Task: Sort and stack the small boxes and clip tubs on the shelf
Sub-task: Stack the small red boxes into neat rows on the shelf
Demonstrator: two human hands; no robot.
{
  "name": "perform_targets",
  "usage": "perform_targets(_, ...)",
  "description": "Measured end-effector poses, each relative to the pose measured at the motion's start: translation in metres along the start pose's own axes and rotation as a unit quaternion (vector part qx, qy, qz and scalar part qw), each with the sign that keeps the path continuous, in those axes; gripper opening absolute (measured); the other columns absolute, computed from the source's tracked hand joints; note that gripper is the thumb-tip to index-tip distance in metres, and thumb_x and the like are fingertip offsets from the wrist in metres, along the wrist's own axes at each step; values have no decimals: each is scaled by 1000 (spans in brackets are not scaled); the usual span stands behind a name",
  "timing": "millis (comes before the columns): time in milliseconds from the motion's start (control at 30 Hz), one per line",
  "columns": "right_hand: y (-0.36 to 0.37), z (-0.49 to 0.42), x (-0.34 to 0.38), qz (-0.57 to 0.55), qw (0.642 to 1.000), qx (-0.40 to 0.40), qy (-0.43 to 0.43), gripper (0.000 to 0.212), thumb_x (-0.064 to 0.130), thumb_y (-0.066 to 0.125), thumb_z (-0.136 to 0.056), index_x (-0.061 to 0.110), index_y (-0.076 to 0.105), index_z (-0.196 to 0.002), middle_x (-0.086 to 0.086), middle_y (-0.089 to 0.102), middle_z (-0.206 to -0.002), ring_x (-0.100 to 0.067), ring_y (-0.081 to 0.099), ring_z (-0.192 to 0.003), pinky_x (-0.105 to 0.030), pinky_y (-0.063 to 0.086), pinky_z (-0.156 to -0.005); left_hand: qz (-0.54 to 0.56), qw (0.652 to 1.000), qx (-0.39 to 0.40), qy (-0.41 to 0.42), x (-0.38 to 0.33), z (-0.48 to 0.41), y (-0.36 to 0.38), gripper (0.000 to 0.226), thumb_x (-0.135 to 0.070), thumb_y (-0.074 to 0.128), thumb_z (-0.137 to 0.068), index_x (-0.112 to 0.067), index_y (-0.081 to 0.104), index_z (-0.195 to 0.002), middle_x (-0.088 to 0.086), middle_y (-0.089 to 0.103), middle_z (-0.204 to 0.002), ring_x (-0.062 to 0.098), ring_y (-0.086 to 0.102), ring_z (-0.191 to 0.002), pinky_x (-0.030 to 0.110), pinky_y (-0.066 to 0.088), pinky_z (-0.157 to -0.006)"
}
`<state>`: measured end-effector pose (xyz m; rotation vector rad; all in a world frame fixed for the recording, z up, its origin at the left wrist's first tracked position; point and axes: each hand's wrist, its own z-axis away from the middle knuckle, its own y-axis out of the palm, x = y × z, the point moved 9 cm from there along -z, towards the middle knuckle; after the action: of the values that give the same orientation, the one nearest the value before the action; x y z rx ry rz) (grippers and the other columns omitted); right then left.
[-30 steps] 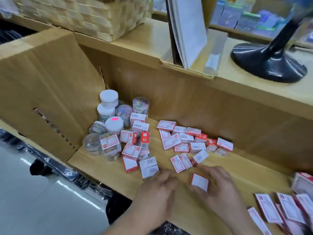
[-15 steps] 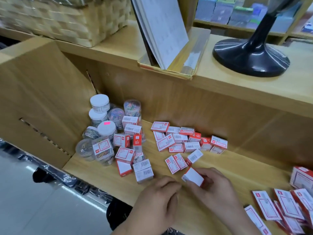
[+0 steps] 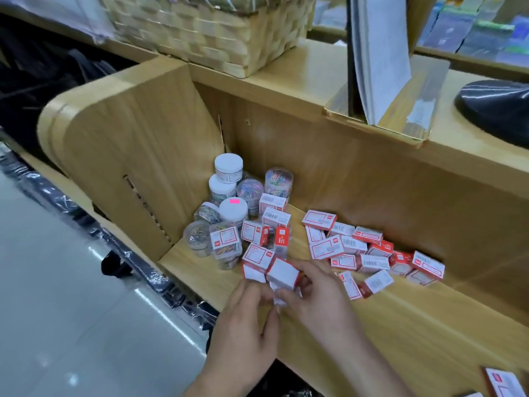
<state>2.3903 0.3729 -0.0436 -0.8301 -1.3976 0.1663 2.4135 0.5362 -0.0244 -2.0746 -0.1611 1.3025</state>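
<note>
At shelf (image 3: 429, 325) front, right hand (image 3: 320, 305) is gripping a white-faced box (image 3: 283, 273) beside the scattered boxes (image 3: 357, 247). Left hand (image 3: 243, 336) is sitting close under it, fingers curled; cannot tell its hold. Tubs (image 3: 226, 193) are standing clustered in the left corner.

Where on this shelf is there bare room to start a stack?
Widest bare patch: the shelf right of the right hand, in front of the scattered small boxes. A narrow strip lies in front of the clip tubs, by the side panel. The back-left corner is crowded.
</note>
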Motion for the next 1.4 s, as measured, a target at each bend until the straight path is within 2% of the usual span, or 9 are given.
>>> perform_targets(100, -15, 11, -6, -18, 999, -43, 1, 37, 28, 86, -72, 33, 71, -106, 20, 62, -91, 0, 63, -83, -17, 52, -72, -17, 1000, 3, 7, -3, 0, -4, 27, -14, 68, -84, -33, 54, -97, -21, 50, -99, -2, 55, -89, 14, 42, -69)
perform_targets(200, -55, 18, -26, 8, 994, -105, 19, 32, 22, 86, -76, 33, 72, -102, 19, 66, -91, -4, 64, -84, -24, 54, -73, -11, 999, 17, 49, -28, -13, 3, 18, -25, 63, -88, -28, 62, -106, -18, 54, -110, 6, 60, -101, 23, 50, -80)
perform_targets(333, -116, 15, -52, 103, 976, -193, 20, 24, 16, 82, -78, 21, 74, -100, 11, 67, -100, -10, 63, -95, -20, 45, -86, -88, 979, 135, 123, -73, -61, 59, 41, -34, 61, -87, -25, 60, -127, -4, 52, -137, 21, 51, -126, 34, 44, -104)
perform_targets(533, -160, 7, -88, 248, 948, -194, 40, 48, 29, 80, -79, 19, 66, -124, 3, 58, -111, -25, 51, -109, -30, 41, -94, -226, 932, 278, -57, -26, -139, 145, 105, -59, 73, -77, -27, 14, -158, 20, 8, -165, 43, 13, -150, 50, 25, -121)
perform_targets(667, -151, 4, -103, 286, 952, -95, 42, 76, 48, 76, -77, 21, 50, -143, 6, 47, -127, -21, 40, -117, -38, 46, -100, -212, 941, 253, -71, -14, -139, 158, 104, -66, 65, -77, -28, 13, -158, 20, 7, -167, 44, 7, -152, 51, 23, -121)
perform_targets(833, -160, 13, -105, 251, 961, -99, 57, 75, 47, 74, -74, 23, 53, -141, 7, 44, -123, -20, 39, -114, -44, 47, -97, -151, 940, 303, -39, -41, -128, 179, 90, -53, 66, -79, -31, 22, -154, 19, 26, -157, 38, 20, -150, 41, 34, -117)
perform_targets(1133, -191, 40, -117, 191, 970, -129, 81, 65, 21, 81, -76, 20, 59, -137, 12, 44, -113, -7, 32, -107, -21, 30, -93, -96, 934, 344, -14, -72, -91, 192, 103, -45, 71, -84, -31, 4, -161, 17, 6, -168, 25, -4, -156, 28, 19, -119)
perform_targets(1267, -205, 56, -139, 161, 962, -159, 150, 55, 16, 81, -75, 18, 64, -128, 7, 51, -107, -20, 51, -107, -25, 36, -88, -54, 941, 335, 6, -85, -76, 188, 84, -42, 70, -86, -34, 26, -156, 10, 25, -161, 18, 13, -153, 14, 18, -107)
perform_targets(1400, -210, 58, -151, 111, 960, -162, 200, 27, 26, 77, -79, 30, 66, -103, 9, 60, -87, -20, 63, -89, -35, 47, -74, -115, 956, 249, 106, -104, -87, 180, 46, -42, 56, -85, -25, 57, -128, 6, 47, -138, 26, 40, -135, 32, 37, -109)
